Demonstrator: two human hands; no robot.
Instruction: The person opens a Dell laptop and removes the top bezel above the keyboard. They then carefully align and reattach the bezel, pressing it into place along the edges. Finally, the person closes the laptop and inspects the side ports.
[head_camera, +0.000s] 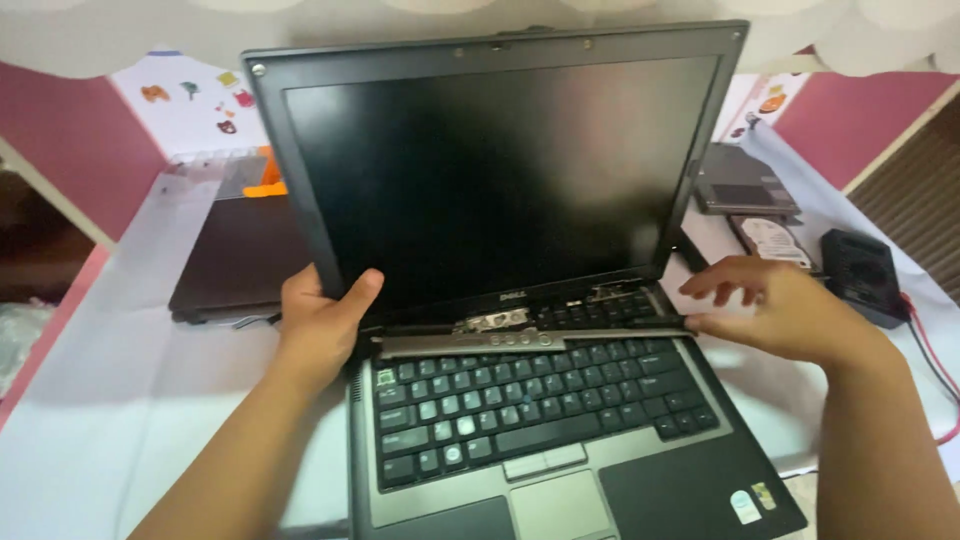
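Observation:
An open dark grey laptop (640, 470) sits before me with a black, unlit screen (500, 170). The grey hinge cover strip (520, 340) above the keyboard (530, 400) is lifted loose, and bare metal hinges show behind it. My left hand (325, 320) grips the lower left corner of the screen frame, thumb on the front. Fingers spread, my right hand (775, 305) rests at the right end of the strip, by the right hinge.
A closed dark laptop (240, 260) lies at the back left. At the right are a grey drive unit (745, 180), a bare hard disk (775, 240), a small black fan (860, 270) and red wires (925, 350). White paper (120, 380) covers the table.

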